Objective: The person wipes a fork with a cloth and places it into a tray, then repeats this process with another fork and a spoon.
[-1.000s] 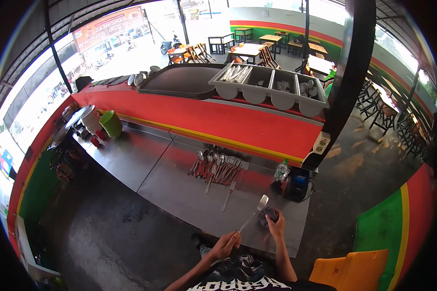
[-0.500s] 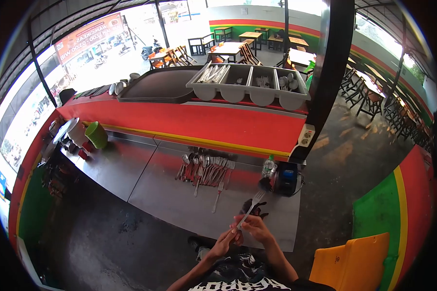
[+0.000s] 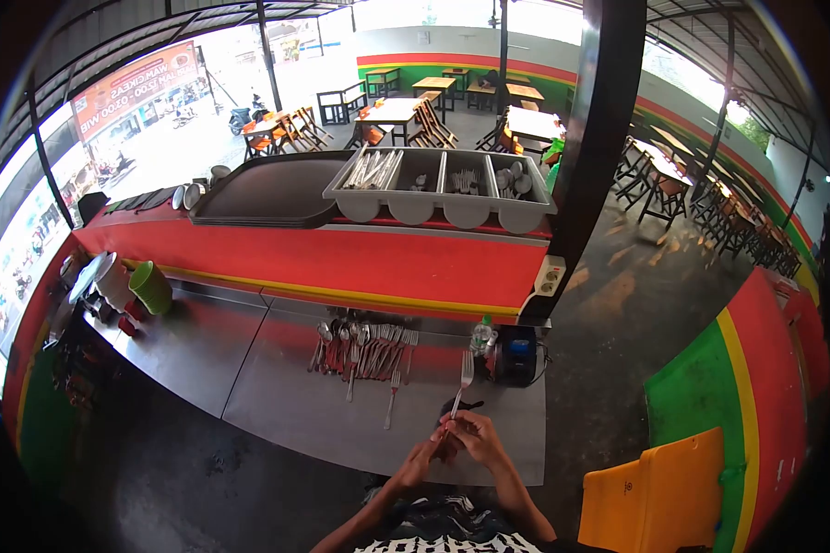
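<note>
A metal fork (image 3: pixel 464 380) stands nearly upright in front of me, tines up. My right hand (image 3: pixel 478 437) pinches it by the handle. Lower down, my left hand (image 3: pixel 422 461) closes around the handle's end, the fingers partly hidden. Behind the fork lies a dark, crumpled item (image 3: pixel 458 407), perhaps a cloth. Several spoons and forks (image 3: pixel 369 350) are spread in a row on the metal counter (image 3: pixel 304 405). A single fork (image 3: pixel 392 401) lies nearer to me.
A grey cutlery tray (image 3: pixel 441 207) with compartments stands on the red ledge beside dark serving trays (image 3: pixel 267 189). A bottle (image 3: pixel 482 336) and a black device (image 3: pixel 516 358) sit at the counter's right. A green basket (image 3: pixel 150 288) is left; an orange chair (image 3: pixel 655 498) stands right.
The view has shifted slightly to the right. The fork has turned from a slant to nearly upright, with both hands staying on it.
</note>
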